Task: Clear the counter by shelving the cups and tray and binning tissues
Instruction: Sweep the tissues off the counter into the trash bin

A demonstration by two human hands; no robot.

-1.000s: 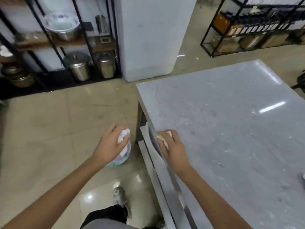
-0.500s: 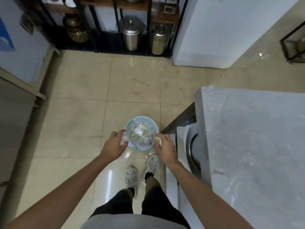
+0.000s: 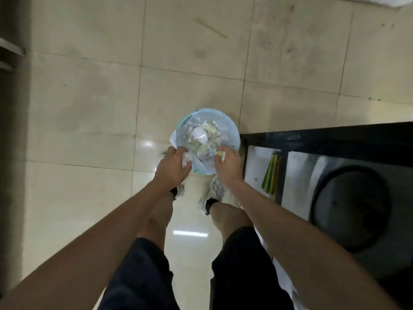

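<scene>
The pale blue bin [image 3: 230,128] stands on the tiled floor [image 3: 89,108], lined with a clear bag of blurred scraps. At its near rim, the left hand [image 3: 173,167] curls round a white tissue [image 3: 186,159], mostly hidden. The right hand [image 3: 228,165] pinches a small yellowish scrap [image 3: 220,155], too blurred to identify.

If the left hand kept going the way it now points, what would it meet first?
Probably the near rim of the lined bin; the left hand, gripping a tissue, points there. Depth is unclear.
</scene>
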